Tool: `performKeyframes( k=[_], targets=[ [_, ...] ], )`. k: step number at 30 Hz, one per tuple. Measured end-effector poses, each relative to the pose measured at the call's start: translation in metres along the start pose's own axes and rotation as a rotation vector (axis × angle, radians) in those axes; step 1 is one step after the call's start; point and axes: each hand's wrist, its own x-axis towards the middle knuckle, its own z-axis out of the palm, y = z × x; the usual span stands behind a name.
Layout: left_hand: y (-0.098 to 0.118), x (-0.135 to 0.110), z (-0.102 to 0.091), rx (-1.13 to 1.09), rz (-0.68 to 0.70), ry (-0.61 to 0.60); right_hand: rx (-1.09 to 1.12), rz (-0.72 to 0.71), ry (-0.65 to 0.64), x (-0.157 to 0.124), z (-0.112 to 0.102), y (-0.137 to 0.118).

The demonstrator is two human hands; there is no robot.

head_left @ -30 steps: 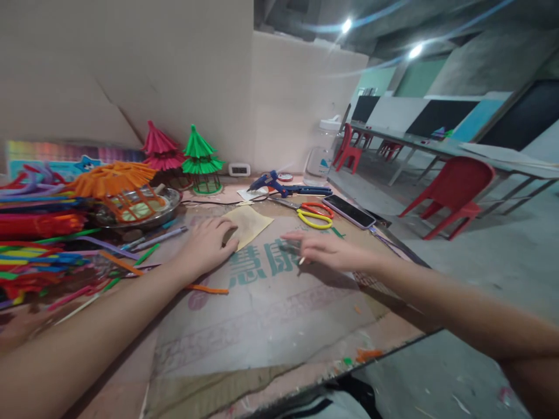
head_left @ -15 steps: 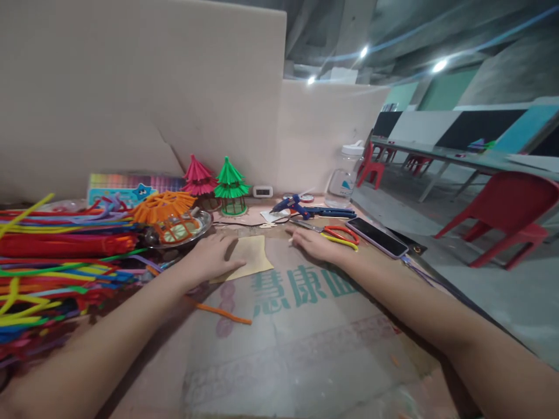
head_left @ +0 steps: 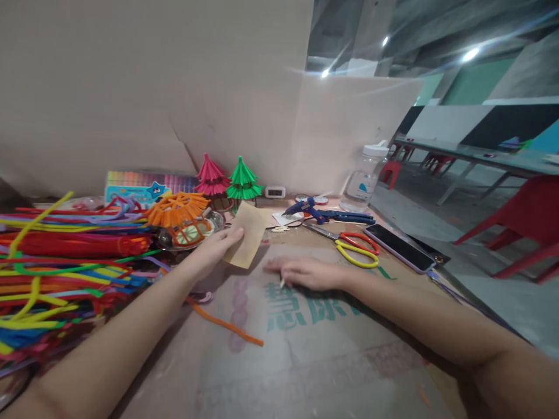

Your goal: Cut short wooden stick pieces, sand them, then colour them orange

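Note:
A yellowish-tan piece of paper [head_left: 248,235], which looks like sandpaper, is pinched between the thumb and fingers of my left hand [head_left: 222,243] and stands tilted up off the cardboard. To its right, my right hand [head_left: 305,272] is low over the printed cardboard [head_left: 323,361], fingers pointing left and slightly blurred. The pale tip of a small stick [head_left: 282,283] pokes out beneath those fingers; the rest of it is hidden. An orange pipe cleaner [head_left: 227,323] lies on the cardboard nearer to me.
Many coloured pipe cleaners [head_left: 74,247] are heaped at left. Behind are a metal plate with an orange roofed model [head_left: 178,210], pink [head_left: 210,177] and green [head_left: 243,179] cone roofs. Glue gun [head_left: 303,208], scissors [head_left: 358,250], phone [head_left: 399,248] and bottle [head_left: 361,179] stand or lie at right.
My left hand has picked up the tan paper, which lay flat, and tilted it upright. My right hand has moved left and nearer to me, away from the scissors, with the small stick.

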Motion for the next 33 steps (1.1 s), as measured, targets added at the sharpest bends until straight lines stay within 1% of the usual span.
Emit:
performKeyframes(
  k=[2, 3, 4, 5, 6, 7, 8, 9, 10, 11, 12, 13, 14, 15, 16, 17, 18, 19, 20, 21, 22, 23, 24, 25, 26, 27, 28, 29, 30, 31, 33],
  targets=[
    [-0.008, 0.002, 0.006, -0.150, -0.080, -0.042, 0.194, -0.112, -0.266, -0.011, 0.004, -0.007],
    [-0.011, 0.002, 0.008, -0.210, -0.117, -0.058, 0.407, -0.113, -0.435, -0.017, 0.003, -0.008],
    [-0.014, 0.003, 0.008, -0.260, -0.151, -0.071, 0.572, -0.060, -0.475, -0.020, 0.002, -0.007],
    [-0.016, 0.003, 0.008, -0.303, -0.181, -0.079, 0.666, 0.030, -0.403, -0.021, -0.001, -0.005],
    [-0.017, 0.003, 0.007, -0.340, -0.207, -0.083, 0.662, 0.130, -0.252, -0.019, -0.003, -0.002],
    [-0.017, 0.003, 0.006, -0.370, -0.229, -0.084, 0.574, 0.197, -0.087, -0.015, -0.004, 0.000],
    [-0.016, 0.003, 0.005, -0.395, -0.246, -0.085, 0.452, 0.211, -0.004, -0.011, -0.004, 0.001],
    [-0.016, 0.003, 0.003, -0.415, -0.259, -0.084, 0.403, 0.190, 0.003, -0.009, -0.003, -0.001],
    [-0.015, 0.003, 0.002, -0.431, -0.268, -0.083, 0.398, 0.159, -0.029, -0.008, 0.000, -0.005],
    [-0.014, 0.003, 0.001, -0.444, -0.275, -0.082, 0.407, 0.119, -0.083, -0.010, 0.003, -0.011],
    [-0.013, 0.004, 0.000, -0.455, -0.281, -0.081, 0.439, 0.053, -0.196, -0.014, 0.005, -0.017],
    [-0.013, 0.004, 0.000, -0.466, -0.286, -0.078, 0.516, -0.041, -0.416, -0.019, 0.006, -0.022],
    [-0.013, 0.005, 0.000, -0.476, -0.292, -0.075, 0.570, -0.049, -0.510, -0.024, 0.005, -0.024],
    [-0.013, 0.006, 0.000, -0.486, -0.298, -0.070, 0.579, 0.005, -0.492, -0.029, 0.002, -0.023],
    [-0.014, 0.007, 0.000, -0.497, -0.304, -0.065, 0.549, 0.130, -0.321, -0.032, -0.004, -0.018],
    [-0.014, 0.008, 0.000, -0.508, -0.311, -0.059, 0.508, 0.203, -0.189, -0.033, -0.010, -0.012],
    [-0.014, 0.009, 0.000, -0.521, -0.320, -0.051, 0.475, 0.242, -0.110, -0.033, -0.016, -0.005],
    [-0.014, 0.010, 0.000, -0.536, -0.329, -0.042, 0.451, 0.267, -0.064, -0.033, -0.020, 0.000],
    [-0.013, 0.011, 0.000, -0.551, -0.338, -0.031, 0.438, 0.279, -0.042, -0.033, -0.022, 0.002],
    [-0.013, 0.011, -0.001, -0.567, -0.347, -0.022, 0.437, 0.273, -0.054, -0.035, -0.020, 0.000],
    [-0.012, 0.011, -0.001, -0.582, -0.353, -0.015, 0.449, 0.254, -0.097, -0.038, -0.016, -0.005],
    [-0.011, 0.011, -0.001, -0.597, -0.357, -0.011, 0.471, 0.221, -0.164, -0.042, -0.011, -0.014],
    [-0.011, 0.011, -0.002, -0.611, -0.359, -0.010, 0.516, 0.166, -0.290, -0.044, -0.007, -0.024],
    [-0.010, 0.011, -0.002, -0.624, -0.361, -0.011, 0.557, 0.121, -0.388, -0.044, -0.003, -0.033],
    [-0.008, 0.010, -0.001, -0.635, -0.363, -0.013, 0.584, 0.090, -0.447, -0.040, -0.001, -0.039],
    [-0.007, 0.009, -0.001, -0.646, -0.365, -0.014, 0.592, 0.107, -0.403, -0.032, -0.001, -0.042],
    [-0.006, 0.009, -0.001, -0.654, -0.365, -0.015, 0.524, 0.167, -0.270, -0.020, -0.002, -0.041],
    [-0.005, 0.008, 0.000, -0.662, -0.365, -0.015, 0.404, 0.229, -0.106, -0.006, -0.003, -0.038],
    [-0.004, 0.008, 0.001, -0.669, -0.362, -0.014, 0.359, 0.252, -0.031, 0.010, -0.003, -0.034],
    [-0.003, 0.007, 0.001, -0.675, -0.358, -0.009, 0.346, 0.253, -0.022, 0.024, -0.001, -0.031],
    [-0.003, 0.006, 0.002, -0.684, -0.352, 0.001, 0.361, 0.210, -0.083, 0.041, 0.009, -0.032]
  ],
)
